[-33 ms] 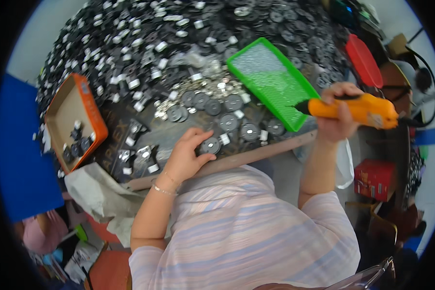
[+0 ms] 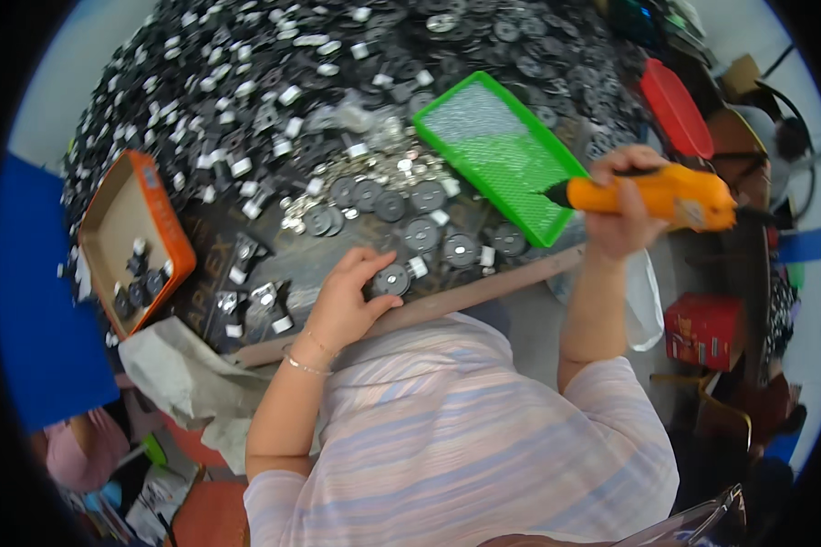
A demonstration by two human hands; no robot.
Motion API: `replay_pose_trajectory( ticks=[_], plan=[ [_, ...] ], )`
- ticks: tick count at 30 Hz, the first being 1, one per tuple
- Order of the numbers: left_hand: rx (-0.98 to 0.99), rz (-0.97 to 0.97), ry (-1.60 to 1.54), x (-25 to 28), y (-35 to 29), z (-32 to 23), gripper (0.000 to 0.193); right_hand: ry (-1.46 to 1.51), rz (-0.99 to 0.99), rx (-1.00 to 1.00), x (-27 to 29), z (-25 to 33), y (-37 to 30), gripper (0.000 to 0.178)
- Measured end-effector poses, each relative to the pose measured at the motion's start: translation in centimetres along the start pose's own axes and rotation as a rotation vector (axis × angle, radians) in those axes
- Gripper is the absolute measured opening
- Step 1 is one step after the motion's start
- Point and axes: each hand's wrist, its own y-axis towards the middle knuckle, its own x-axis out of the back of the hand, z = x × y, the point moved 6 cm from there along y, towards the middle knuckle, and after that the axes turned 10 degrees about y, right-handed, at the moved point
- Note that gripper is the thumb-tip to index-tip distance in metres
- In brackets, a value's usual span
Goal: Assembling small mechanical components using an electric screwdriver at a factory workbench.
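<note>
My left hand [image 2: 348, 296] lies at the table's near edge, its thumb and fingers curled around the rim of a round black plastic disc [image 2: 391, 280]. A small white-tipped piece sticks out beside this disc. My right hand [image 2: 622, 205] is closed around an orange electric screwdriver [image 2: 675, 198]. Its dark tip points left, above the near right part of a green tray [image 2: 490, 185] holding many small shiny pieces. More black discs [image 2: 462, 249] lie between the left hand and the tray. Several black parts with metal and white ends [image 2: 266, 301] rest left of my left hand.
A large heap of black and white parts [image 2: 246, 100] covers the far table. Small silvery pieces [image 2: 401, 164] lie in front of it. An orange-rimmed box [image 2: 166, 228] with a few parts stands left, a red tray [image 2: 676, 109] far right. A wooden strip [image 2: 483, 290] edges the table.
The whole view has shifted slightly, so things appear a little further left. My left hand keeps its hold on the disc, and the screwdriver stays in my right hand above the tray.
</note>
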Motion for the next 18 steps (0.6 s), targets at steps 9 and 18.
replay_pose_trajectory(
  ticks=[9,18],
  plan=[
    [-0.072,-0.007,0.012,-1.5,1.2,-1.5,0.055,-0.387,-0.044,0.081,2.4,-2.1,0.2,0.028],
    [-0.078,-0.027,-0.001,-1.9,1.5,-1.7,0.055,-0.380,-0.045,0.065,2.6,-2.3,0.8,0.026]
  ],
)
